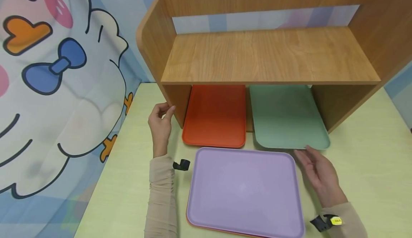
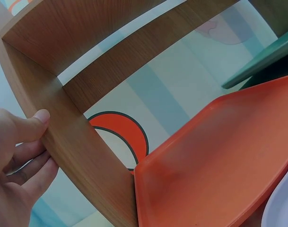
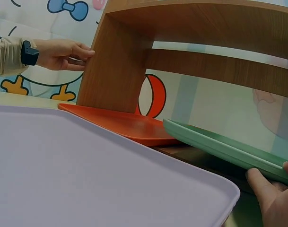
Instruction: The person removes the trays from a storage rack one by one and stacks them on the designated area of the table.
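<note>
A wooden desk shelf [image 1: 270, 57] stands on the table. My left hand [image 1: 161, 122] holds the front edge of its left side panel, thumb and fingertips against the wood in the left wrist view. Under the shelf board, an orange tray [image 1: 215, 116] lies on the left. Beside it on the right is a green tray [image 1: 289, 118], its front raised in the right wrist view. My right hand [image 1: 318, 173] grips the green tray's front edge, fingers underneath and thumb at the rim. A purple tray [image 1: 246, 191] lies in front, on top of another tray whose orange-red rim peeks out.
The pale yellow-green table [image 1: 122, 198] extends to both sides of the shelf. A cartoon-printed cloth [image 1: 80, 123] hangs along the left and behind. The shelf's right side panel [image 1: 341, 98] stands close to the green tray.
</note>
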The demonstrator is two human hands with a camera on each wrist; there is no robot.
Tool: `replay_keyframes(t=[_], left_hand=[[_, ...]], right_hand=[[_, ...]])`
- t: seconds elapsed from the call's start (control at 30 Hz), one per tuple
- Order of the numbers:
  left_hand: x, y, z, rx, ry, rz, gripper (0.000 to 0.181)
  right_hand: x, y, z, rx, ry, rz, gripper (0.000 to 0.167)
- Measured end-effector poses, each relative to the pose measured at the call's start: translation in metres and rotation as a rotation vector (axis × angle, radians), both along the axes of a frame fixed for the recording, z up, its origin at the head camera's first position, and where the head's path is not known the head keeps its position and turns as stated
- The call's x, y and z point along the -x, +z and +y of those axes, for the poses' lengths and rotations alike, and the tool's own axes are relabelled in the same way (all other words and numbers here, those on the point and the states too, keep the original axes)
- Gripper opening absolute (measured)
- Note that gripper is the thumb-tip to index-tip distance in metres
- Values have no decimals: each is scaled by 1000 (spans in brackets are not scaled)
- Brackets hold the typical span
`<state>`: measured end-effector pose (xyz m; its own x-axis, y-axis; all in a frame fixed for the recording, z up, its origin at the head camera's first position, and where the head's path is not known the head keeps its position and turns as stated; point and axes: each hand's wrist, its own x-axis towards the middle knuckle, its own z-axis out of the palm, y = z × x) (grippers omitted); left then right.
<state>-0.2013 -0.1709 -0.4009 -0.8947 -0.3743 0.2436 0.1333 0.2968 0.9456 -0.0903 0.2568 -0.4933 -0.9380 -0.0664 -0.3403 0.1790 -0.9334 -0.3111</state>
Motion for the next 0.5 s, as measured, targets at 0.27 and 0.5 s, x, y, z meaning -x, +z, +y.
replay_keyframes(t=[0.27, 0.5], left_hand=[[14, -25, -11, -12, 0, 7, 25], [17, -29, -13, -25, -13, 31, 26]], right_hand=[[-7, 2, 2, 21, -13, 64, 86], [-13, 6, 5, -16, 1, 98, 82]])
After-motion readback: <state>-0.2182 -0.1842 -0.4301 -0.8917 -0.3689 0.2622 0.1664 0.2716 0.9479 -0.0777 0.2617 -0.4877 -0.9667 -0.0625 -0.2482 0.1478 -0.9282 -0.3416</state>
